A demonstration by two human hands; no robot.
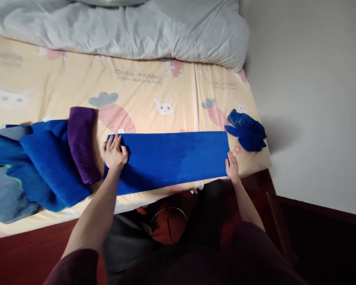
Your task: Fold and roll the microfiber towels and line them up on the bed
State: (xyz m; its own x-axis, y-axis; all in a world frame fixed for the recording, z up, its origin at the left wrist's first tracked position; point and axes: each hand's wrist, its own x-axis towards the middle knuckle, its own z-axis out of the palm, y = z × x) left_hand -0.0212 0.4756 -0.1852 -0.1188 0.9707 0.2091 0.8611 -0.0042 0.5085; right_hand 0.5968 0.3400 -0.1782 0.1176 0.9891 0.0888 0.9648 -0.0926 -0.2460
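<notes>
A blue cloth [172, 158] lies flat as a long strip along the near side of the bed, with a small white tag at its upper left corner. On the cloth's left end rests my left hand [115, 152], fingers spread and pressing down. My right hand [231, 166] touches the right edge, its fingers stretched out along the border. Beyond that edge sits a crumpled dark blue cloth [247, 130]. Left of my left hand, a folded purple cloth [82, 144] leans against a loose pile of blue and grey cloths [44, 162].
The bed [154, 95] has a yellow sheet with rabbits and carrots. A grey-white quilt [166, 29] lies bunched along the far side. A pale wall [311, 99] stands at the right. Below the near edge are my legs and a reddish-brown floor.
</notes>
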